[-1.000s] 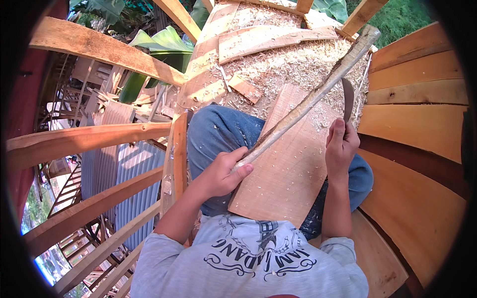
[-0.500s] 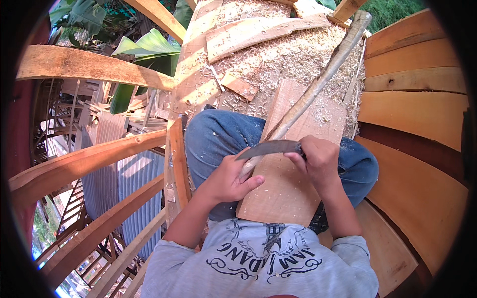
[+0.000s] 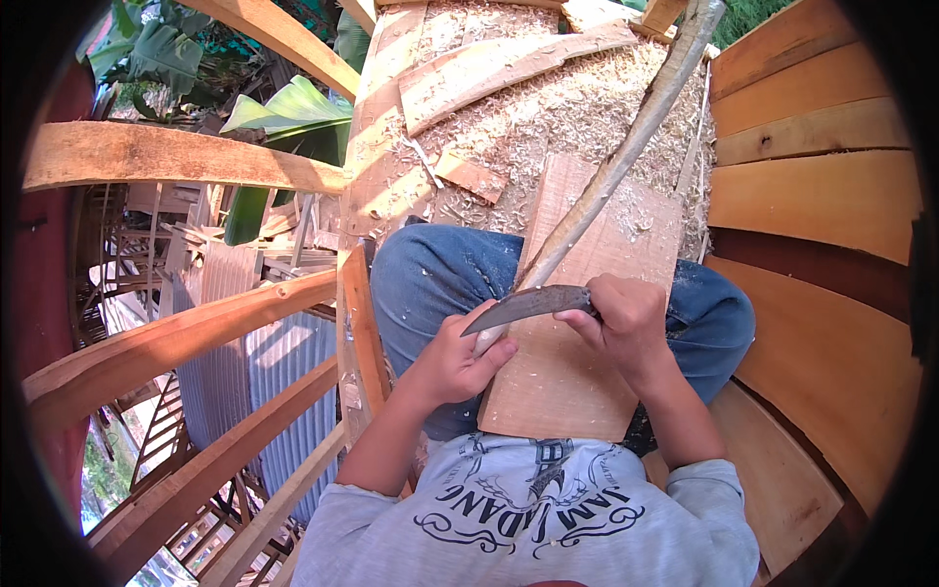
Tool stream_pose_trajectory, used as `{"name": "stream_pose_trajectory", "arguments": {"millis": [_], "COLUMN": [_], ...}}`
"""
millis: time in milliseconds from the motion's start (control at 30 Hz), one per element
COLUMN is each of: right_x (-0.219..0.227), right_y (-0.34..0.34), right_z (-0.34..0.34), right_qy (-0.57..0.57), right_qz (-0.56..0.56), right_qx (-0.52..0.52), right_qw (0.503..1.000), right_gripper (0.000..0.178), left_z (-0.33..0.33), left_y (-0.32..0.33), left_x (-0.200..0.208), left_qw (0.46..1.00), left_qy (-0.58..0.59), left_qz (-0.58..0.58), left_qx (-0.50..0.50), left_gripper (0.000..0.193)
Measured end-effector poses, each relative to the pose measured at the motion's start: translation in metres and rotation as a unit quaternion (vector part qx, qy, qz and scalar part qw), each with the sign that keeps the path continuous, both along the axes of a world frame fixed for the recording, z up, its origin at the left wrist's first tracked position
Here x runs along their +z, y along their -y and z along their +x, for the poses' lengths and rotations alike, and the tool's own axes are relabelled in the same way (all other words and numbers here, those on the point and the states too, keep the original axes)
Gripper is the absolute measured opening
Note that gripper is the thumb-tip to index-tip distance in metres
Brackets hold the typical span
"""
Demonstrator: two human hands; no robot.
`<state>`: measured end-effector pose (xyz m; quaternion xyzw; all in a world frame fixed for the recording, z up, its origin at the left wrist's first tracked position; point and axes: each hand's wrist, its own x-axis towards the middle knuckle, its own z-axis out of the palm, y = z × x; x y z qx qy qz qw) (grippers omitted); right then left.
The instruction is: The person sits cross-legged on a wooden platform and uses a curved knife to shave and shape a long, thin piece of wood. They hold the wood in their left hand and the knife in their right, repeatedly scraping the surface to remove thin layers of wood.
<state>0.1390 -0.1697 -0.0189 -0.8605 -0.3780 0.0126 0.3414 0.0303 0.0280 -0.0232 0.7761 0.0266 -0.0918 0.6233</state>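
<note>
A long, slightly bent wooden stick (image 3: 611,176) runs from my lap up to the far right, its near end pale. My left hand (image 3: 460,360) is closed around that near end, thumb along its side. In my right hand (image 3: 626,318) is the handle of a curved knife (image 3: 528,304), mostly hidden by the fingers. The dark blade lies across the stick, its tip pointing left over my left hand. Below both hands a wide plank (image 3: 562,382) rests across my legs, with a few shavings on it.
Wood shavings (image 3: 548,108) cover the boards ahead. A curved board (image 3: 509,73) and a small wood offcut (image 3: 471,177) lie among them. Wooden rails (image 3: 186,157) stand at my left, with corrugated sheets (image 3: 293,362) beyond. A plank wall (image 3: 812,205) curves along my right.
My left thumb has drawn in closer around the stick's near end. The blade is turned a little, its tip lower than before. The stick's far end sits slightly higher in view.
</note>
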Motion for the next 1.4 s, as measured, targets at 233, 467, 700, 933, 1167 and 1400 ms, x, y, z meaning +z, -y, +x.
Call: {"name": "stream_pose_trajectory", "arguments": {"millis": [233, 467, 700, 933, 1167, 1400], "right_x": [-0.005, -0.007, -0.014, -0.013, -0.003, -0.016], "right_y": [-0.002, -0.003, -0.003, -0.006, -0.003, 0.005], "right_z": [0.001, -0.002, -0.003, -0.003, 0.005, 0.018], "right_qy": [0.018, 0.0, -0.033, -0.016, 0.014, -0.011], "right_qz": [0.01, -0.005, 0.0, 0.006, -0.008, 0.034], "right_qx": [0.002, 0.005, -0.021, -0.013, 0.032, -0.082], "right_qw": [1.0, 1.0, 0.999, 1.0, 0.999, 0.996], "right_gripper": [0.043, 0.041, 0.041, 0.04, 0.037, 0.043], "left_z": [0.004, -0.001, 0.005, 0.001, 0.0, 0.002], "left_y": [0.002, 0.004, 0.003, 0.007, 0.007, 0.007], "left_x": [0.001, -0.005, -0.004, -0.006, -0.012, -0.003], "left_qw": [1.0, 1.0, 0.998, 0.998, 0.997, 0.999], "left_qy": [-0.007, -0.026, -0.064, -0.029, -0.024, -0.029], "left_qz": [0.001, -0.008, -0.016, -0.029, -0.055, 0.0], "left_qx": [-0.001, 0.015, 0.015, 0.037, 0.04, 0.026], "left_gripper": [0.035, 0.024, 0.023, 0.023, 0.024, 0.024]}}
